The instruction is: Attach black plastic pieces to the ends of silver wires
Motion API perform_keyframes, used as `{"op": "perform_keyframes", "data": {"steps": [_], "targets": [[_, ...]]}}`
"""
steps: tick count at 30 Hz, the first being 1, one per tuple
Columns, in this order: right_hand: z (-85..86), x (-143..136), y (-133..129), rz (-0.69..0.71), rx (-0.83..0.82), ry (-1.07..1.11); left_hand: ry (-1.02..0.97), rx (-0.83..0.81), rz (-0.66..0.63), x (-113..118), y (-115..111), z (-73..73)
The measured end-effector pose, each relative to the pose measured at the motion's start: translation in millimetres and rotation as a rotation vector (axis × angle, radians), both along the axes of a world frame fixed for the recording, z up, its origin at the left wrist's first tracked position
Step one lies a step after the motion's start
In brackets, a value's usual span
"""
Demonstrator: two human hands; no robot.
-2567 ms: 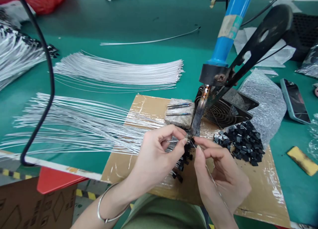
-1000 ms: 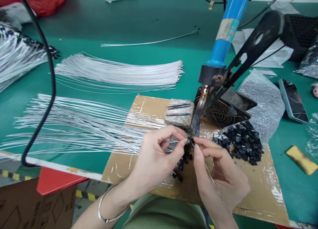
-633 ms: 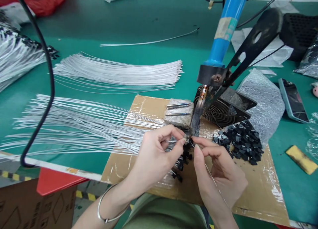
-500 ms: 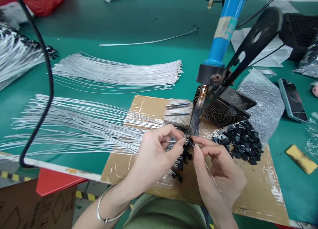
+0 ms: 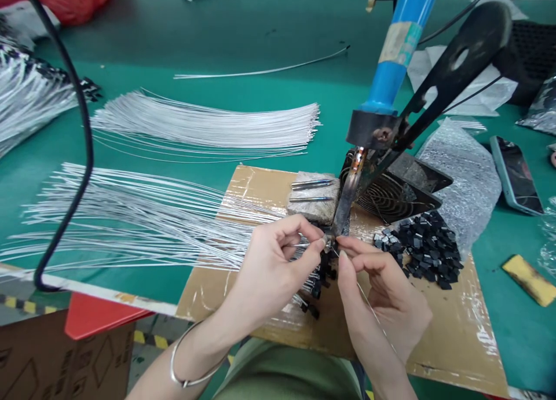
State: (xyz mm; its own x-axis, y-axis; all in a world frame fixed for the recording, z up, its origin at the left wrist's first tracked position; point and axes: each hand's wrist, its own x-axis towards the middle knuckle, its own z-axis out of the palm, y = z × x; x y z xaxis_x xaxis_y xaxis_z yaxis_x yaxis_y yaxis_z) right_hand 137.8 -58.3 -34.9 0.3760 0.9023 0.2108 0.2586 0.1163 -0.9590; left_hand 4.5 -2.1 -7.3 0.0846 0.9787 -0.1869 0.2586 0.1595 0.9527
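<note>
My left hand (image 5: 278, 267) is closed in a pinch just below the soldering iron's tip (image 5: 344, 206), on something too small to make out. My right hand (image 5: 382, 301) pinches a thin wire (image 5: 373, 313) that runs down across its palm. Its index fingertip is close to the left fingertips, beneath the iron. The blue-handled iron (image 5: 384, 87) hangs point down in a black bracket (image 5: 460, 70). White wires with black ends (image 5: 174, 220) lie to the left and partly under my left hand. Small black connectors (image 5: 428, 246) are heaped on the cardboard (image 5: 452, 330) at the right.
Behind lies a white wire bundle (image 5: 204, 122). A black fan (image 5: 391, 189) and a block with metal tips (image 5: 313, 197) stand near the iron. Farther right are bubble wrap (image 5: 464, 180), a phone (image 5: 516, 174) and a yellow sponge (image 5: 529, 279). A black cable (image 5: 87, 139) hangs at left.
The iron, its bracket and the things at the right appear slightly farther right in the view. Both hands keep nearly the same pose and place.
</note>
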Motion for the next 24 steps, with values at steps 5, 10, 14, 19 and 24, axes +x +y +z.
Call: {"op": "perform_keyframes", "data": {"steps": [5,10,14,19,24], "targets": [[2.2,-0.4,0.7,-0.006,0.012,-0.009,-0.006,0.008,0.009,0.2,-0.1,0.3],[2.5,-0.5,1.2,-0.014,0.03,-0.01,-0.002,0.013,0.016,1.4,0.7,-0.4],[2.6,-0.8,1.3,-0.015,0.046,-0.014,-0.005,0.016,0.015,1.3,0.0,0.5],[3.2,-1.7,1.1,-0.021,0.049,-0.005,-0.001,0.017,0.012,0.3,-0.5,2.3],[3.0,-1.5,0.9,-0.02,0.049,-0.004,0.002,0.028,0.015,0.4,0.2,2.0]]}}
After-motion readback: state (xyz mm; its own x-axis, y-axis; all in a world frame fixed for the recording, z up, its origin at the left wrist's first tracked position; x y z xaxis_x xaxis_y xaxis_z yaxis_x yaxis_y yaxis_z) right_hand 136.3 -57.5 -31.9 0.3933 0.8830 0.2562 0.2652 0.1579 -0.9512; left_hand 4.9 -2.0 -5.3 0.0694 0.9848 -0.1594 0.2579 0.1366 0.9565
